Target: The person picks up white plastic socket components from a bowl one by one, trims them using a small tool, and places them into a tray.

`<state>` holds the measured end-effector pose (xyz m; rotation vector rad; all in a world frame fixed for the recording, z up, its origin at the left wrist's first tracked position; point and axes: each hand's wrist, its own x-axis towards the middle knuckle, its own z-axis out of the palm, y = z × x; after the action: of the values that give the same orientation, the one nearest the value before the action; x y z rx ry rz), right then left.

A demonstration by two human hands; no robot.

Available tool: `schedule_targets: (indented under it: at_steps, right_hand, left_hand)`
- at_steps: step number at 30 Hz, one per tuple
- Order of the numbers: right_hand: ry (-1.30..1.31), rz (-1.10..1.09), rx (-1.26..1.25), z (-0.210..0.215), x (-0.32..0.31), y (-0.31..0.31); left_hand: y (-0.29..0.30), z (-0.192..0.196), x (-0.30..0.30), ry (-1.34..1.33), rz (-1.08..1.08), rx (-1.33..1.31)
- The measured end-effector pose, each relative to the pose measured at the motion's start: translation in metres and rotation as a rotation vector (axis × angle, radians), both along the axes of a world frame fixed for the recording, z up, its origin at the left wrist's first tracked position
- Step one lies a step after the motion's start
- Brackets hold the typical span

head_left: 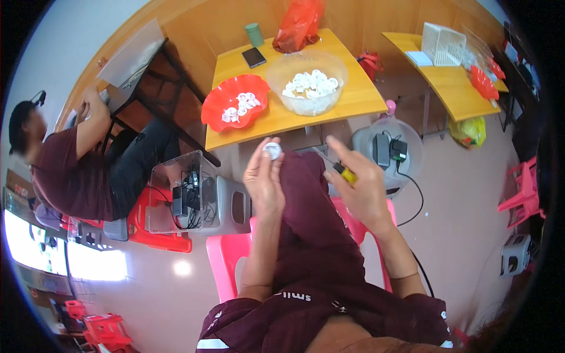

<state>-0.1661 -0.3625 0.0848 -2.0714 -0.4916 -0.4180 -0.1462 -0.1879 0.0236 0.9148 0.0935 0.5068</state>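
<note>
My left hand holds a small round white part up at its fingertips, above my knee. My right hand grips a thin tool with a yellow handle, its tip pointing toward the white part, a short gap away. On the wooden table ahead, a red bowl holds several white parts, and beside it a clear plastic bowl holds many more of them.
A black phone, a green cup and a red bag sit at the table's far side. Another person sits at the left. A clear box with cables is on a grey stool. I sit on a pink chair.
</note>
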Motion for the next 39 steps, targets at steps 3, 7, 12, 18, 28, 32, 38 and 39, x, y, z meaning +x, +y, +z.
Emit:
schedule_targets:
  at_steps: [3,7,12,18,28,32,38,39]
  right_hand:
    - [0.299,0.232,0.46,0.024,-0.01,-0.017]
    - [0.429,0.854,0.975,0.046,-0.032,-0.044]
    - [0.051,1.162,1.2,0.095,-0.05,-0.033]
    - [0.23,0.972,1.235,0.12,-0.079,-0.035]
    - [0.158,1.339,1.225,0.102,-0.063,-0.038]
    - [0.133,1.098,1.268,0.113,-0.077,-0.034]
    - [0.544,0.407,1.39,0.134,-0.123,-0.039]
    - [0.544,0.418,1.385,0.129,-0.118,-0.042]
  left_hand:
    - [0.039,-0.007,0.012,0.004,0.068,0.069]
    - [0.08,0.0,0.051,0.107,0.11,0.236]
    - [0.141,-0.004,0.129,0.181,0.179,1.009]
    - [0.132,-0.005,0.113,0.028,0.619,1.444]
    - [-0.034,-0.089,0.0,-0.08,0.183,1.151]
    - [-0.052,-0.098,-0.005,-0.09,0.214,1.465]
    - [-0.043,-0.1,-0.009,-0.059,0.192,1.51]
    - [-0.042,-0.102,-0.008,-0.067,0.19,1.503]
